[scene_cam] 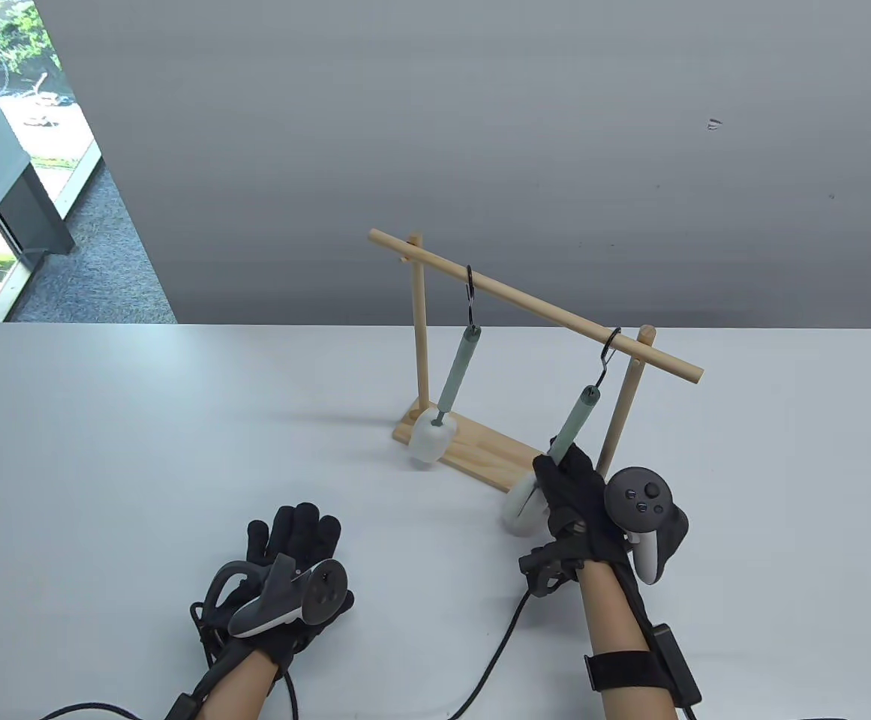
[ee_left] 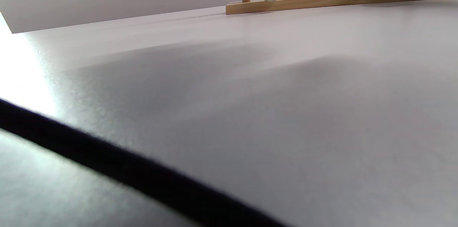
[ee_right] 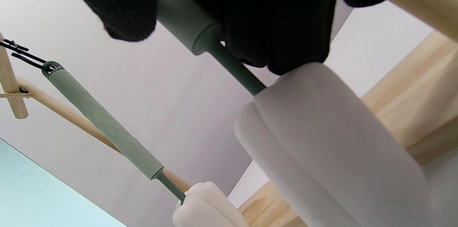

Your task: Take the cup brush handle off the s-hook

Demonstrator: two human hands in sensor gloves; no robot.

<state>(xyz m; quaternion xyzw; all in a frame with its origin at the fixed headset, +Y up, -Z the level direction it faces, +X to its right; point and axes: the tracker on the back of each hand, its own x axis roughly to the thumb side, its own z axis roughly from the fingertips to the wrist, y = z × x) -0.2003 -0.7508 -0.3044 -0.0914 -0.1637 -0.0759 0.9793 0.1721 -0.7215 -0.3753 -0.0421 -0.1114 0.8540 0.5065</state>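
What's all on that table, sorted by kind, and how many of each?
Cup brushes: 2, the left brush and the right brush, gripped by the right hand
S-hooks: 2, the left hook and the right hook
Wooden racks: 1, the rack
Gloved hands: 2, counting the left hand resting on the table
Total: 7

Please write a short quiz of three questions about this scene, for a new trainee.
1. True or false: the right hand grips the handle of the right brush.
2. How many brushes hang from the rail?
3. Where is the left hand? A) on the left brush B) low over the table, holding nothing C) on the rail

Key: 1 true; 2 two, each on its own black hook, the right hook still engaged; 3 B.
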